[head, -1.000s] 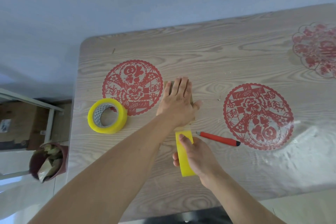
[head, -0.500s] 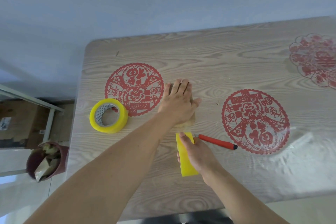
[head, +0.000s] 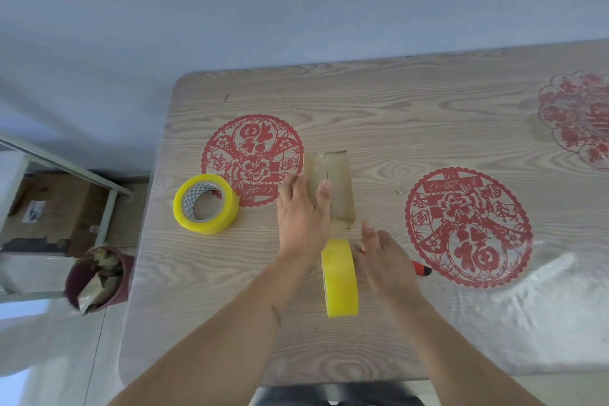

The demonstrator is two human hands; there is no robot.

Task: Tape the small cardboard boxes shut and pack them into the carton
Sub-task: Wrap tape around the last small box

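A small cardboard box lies flat near the middle of the surface, between two paper-cut rounds, one to its left and one to its right. A tape roll lies flat left of the box, and a second roll stands on edge just in front of it, between the left hand resting on the box and the right hand. A knife lies under the right hand, and off the surface's left edge a bin stands on the floor in front of a carton.

Soft daylight, blurred hands, wide-angle bowing
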